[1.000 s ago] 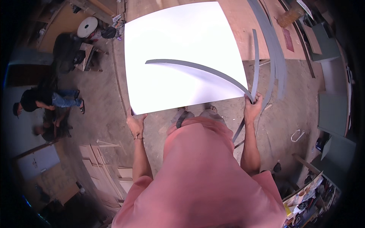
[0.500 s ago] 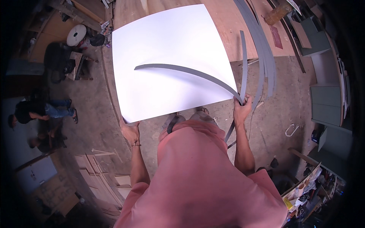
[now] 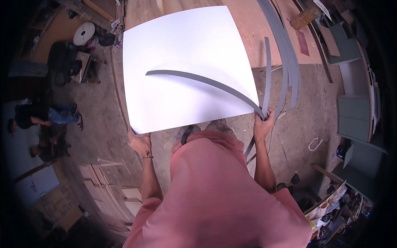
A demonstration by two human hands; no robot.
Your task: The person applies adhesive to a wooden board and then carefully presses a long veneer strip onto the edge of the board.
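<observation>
A large white panel [image 3: 178, 45] lies in front of me, its far part over the wooden worktop. My left hand [image 3: 141, 143] is closed around its near left corner, with some fingers hidden beneath. At the near right corner, my right hand [image 3: 264, 123] pinches a thin grey edging strip [image 3: 202, 82] that arcs leftward over the panel's face. Another length of grey strip [image 3: 268, 70] rises from the same hand beside the panel's right edge. Whether my right fingers also grip the panel I cannot tell. A dark tail of strip [image 3: 250, 145] hangs below my right wrist.
Several long grey strips [image 3: 284, 45] hang off the wooden worktop [image 3: 260, 49] at right. Green-grey cabinets [image 3: 354, 118] line the right side. Wood offcuts [image 3: 101, 190] lie at lower left. Two people are at far left, one in a black shirt [image 3: 27, 115]. A white reel [image 3: 84, 34] stands beyond.
My right hand, the panel's near right corner and the strip ends have shifted slightly down and to the right in the picture. Both hands keep their hold.
</observation>
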